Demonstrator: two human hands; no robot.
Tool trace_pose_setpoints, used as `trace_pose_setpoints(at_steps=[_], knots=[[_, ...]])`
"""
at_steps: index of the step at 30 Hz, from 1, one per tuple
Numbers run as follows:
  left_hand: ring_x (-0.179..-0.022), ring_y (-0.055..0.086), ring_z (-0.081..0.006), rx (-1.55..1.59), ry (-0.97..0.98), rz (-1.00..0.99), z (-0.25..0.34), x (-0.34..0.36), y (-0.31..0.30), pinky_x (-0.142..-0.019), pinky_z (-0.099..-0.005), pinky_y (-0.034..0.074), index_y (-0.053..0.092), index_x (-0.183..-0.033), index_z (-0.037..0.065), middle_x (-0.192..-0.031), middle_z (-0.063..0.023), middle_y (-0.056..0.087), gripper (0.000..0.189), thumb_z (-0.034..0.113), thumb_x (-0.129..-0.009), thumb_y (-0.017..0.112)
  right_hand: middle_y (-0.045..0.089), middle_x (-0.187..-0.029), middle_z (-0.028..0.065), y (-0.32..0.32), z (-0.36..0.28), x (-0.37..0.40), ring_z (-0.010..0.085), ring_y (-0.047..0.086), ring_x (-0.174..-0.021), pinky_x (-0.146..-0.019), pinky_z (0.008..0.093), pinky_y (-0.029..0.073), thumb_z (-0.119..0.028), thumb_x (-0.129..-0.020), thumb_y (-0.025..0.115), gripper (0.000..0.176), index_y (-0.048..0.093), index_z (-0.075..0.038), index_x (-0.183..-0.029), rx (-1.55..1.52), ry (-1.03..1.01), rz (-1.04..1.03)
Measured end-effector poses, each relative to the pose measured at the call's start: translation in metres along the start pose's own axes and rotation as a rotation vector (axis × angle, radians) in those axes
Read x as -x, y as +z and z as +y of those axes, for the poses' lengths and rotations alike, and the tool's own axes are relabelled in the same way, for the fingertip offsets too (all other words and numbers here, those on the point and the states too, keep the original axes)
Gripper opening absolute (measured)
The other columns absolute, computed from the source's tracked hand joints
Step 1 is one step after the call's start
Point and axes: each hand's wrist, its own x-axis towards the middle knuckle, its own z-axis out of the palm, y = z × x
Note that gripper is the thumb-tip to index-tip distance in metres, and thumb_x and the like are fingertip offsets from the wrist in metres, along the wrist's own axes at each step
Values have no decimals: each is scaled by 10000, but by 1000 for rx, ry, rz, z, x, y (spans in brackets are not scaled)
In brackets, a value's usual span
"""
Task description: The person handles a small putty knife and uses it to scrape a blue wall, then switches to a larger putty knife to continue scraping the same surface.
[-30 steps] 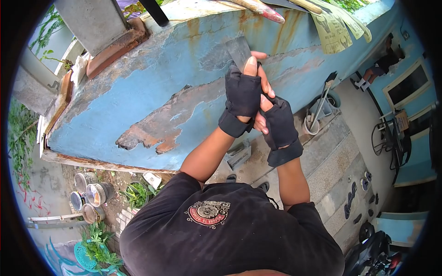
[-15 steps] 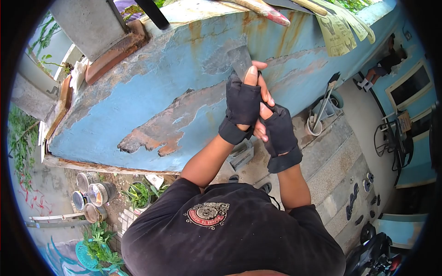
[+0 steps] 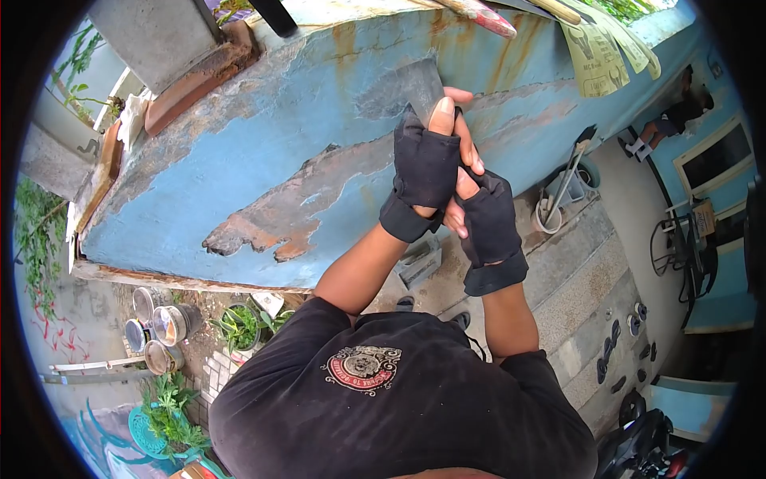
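Both hands wear black fingerless gloves. My left hand (image 3: 427, 164) is closed round a flat grey scraper blade (image 3: 418, 84), thumb on top, with the blade against a patch of bare grey on the blue wall (image 3: 239, 176). My right hand (image 3: 487, 215) is just below and to the right, touching my left hand, its fingers closed round the lower end of that grip; the scraper's handle is hidden between the hands. Peeled brown and grey areas run across the wall below and beside the blade.
On the wall's top lie a brush with a red-tipped handle (image 3: 483, 17) and hanging sandpaper sheets (image 3: 594, 60). Buckets (image 3: 169, 326) and a potted plant (image 3: 241, 327) stand below left. At the right are a white bucket (image 3: 547, 215) and, farther off, another person (image 3: 678, 112).
The blade and both hands have shifted slightly right within the view. The wall and the things on it have also shifted a little, as the camera has moved.
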Motion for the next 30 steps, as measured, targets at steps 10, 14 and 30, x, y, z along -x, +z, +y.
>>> trace_pose_setpoints(at_steps=[10,14,30], knots=[[-488,522,-172,44,26,23,-1,2,0,-527,-311,475,498,-1133,-45,-566,-59,468,363,294,-1029,418,484,-515,0,-3,-3,1,62,408,-405,-382,231,296,-215,-965,569,323,530,-63,-683,76,-25,-39],[-488,536,-146,23,11,56,-8,10,-6,-501,-281,462,525,-1122,-41,-552,-50,491,333,255,-1031,403,483,-521,0,-3,8,11,65,405,-404,-380,232,294,-209,-968,563,314,523,-57,-696,51,44,7],[-489,518,-168,49,31,12,0,7,-5,-533,-311,485,485,-1150,-53,-572,-51,468,369,289,-1030,414,486,-511,-1,3,0,8,69,399,-399,-388,233,287,-193,-963,570,331,529,-49,-668,95,8,19]])
